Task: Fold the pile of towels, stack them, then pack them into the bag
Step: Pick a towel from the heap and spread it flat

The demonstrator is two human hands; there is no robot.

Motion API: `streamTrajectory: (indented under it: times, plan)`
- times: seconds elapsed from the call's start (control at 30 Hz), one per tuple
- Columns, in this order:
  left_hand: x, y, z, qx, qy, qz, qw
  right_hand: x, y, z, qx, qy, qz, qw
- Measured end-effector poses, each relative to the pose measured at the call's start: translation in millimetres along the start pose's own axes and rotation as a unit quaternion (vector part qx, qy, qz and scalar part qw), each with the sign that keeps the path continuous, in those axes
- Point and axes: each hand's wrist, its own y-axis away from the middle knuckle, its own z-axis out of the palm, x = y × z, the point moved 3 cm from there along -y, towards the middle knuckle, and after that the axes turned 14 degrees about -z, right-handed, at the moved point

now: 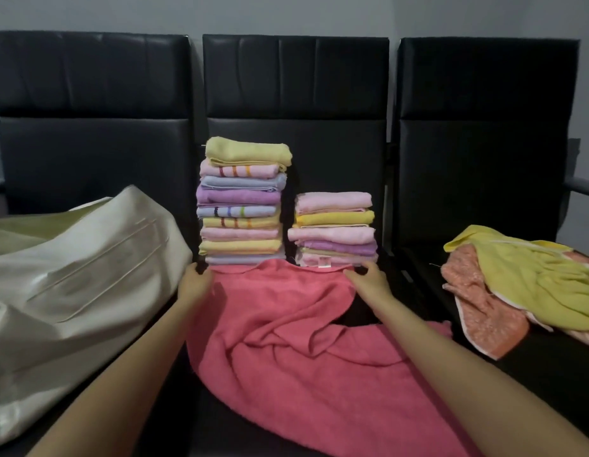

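Note:
A large pink towel lies rumpled over the middle black seat, hanging off its front edge. My left hand pinches its far left corner and my right hand pinches its far right corner, both just in front of the stacks. Behind the towel stand two stacks of folded towels: a tall stack on the left and a shorter stack on the right. A big white bag lies slumped on the left seat, its opening hard to make out.
On the right seat lies a loose pile with a yellow towel over an orange patterned towel. Three black padded chairs stand in a row against a grey wall. A dark armrest juts at far right.

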Motion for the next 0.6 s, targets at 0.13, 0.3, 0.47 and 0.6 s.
streamTrajectory:
  times: [0.13,0.3,0.47,0.6]
  plan:
    - [-19.8,14.6,-22.8,0.034,-0.056,-0.005,0.998,-6.6,49.4,4.9,0.001,0.084,-0.127,0.988]
    - [-44.7,57.5,-37.9,0.038,-0.108,0.020,0.993,-28.5,117.9,17.3,-0.086,0.170,-0.299,0.935]
    - [-55.2,107.3,-30.5,0.041,-0.185,0.065,0.980,-25.5,136.0,28.7,-0.163,0.323,-0.313,0.878]
    - [-71.9,124.5,-20.2,-0.067,-0.125,0.052,0.988,-26.4,138.0,27.3,-0.083,0.284,-0.317,0.901]
